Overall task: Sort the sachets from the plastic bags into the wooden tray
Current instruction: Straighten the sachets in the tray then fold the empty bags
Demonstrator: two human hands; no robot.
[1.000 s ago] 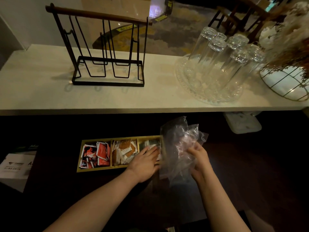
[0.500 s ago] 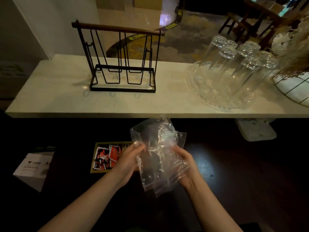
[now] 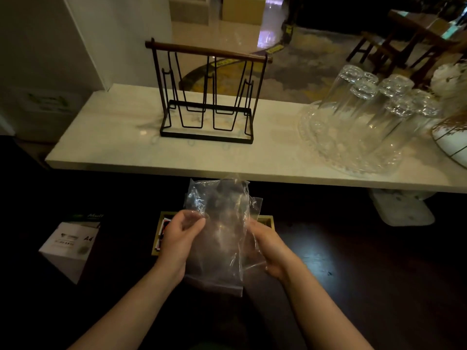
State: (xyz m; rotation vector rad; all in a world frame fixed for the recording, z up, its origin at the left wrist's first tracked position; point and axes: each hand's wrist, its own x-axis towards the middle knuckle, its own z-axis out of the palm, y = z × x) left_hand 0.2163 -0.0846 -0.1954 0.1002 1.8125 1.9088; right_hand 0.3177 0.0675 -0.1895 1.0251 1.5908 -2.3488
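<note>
Clear plastic bags [image 3: 219, 236] hang crumpled between both hands above the dark lower table; they look empty. My left hand [image 3: 180, 238] pinches their left edge and my right hand [image 3: 269, 246] grips the right side. Behind them lies the wooden tray [image 3: 268, 220], mostly hidden; only its left end with red and white sachets [image 3: 164, 228] and its right corner show.
A white A4 paper box [image 3: 69, 245] sits at the left on the dark table. The pale upper counter [image 3: 121, 147] carries a black wire rack [image 3: 207, 97], upturned glasses [image 3: 366, 114] on a glass platter, and a wire-framed white vase [image 3: 452, 145] at the right edge.
My left hand left the tray and took hold of the bags. Both hands lifted the bags in front of the tray, covering most of it. The view shifted left.
</note>
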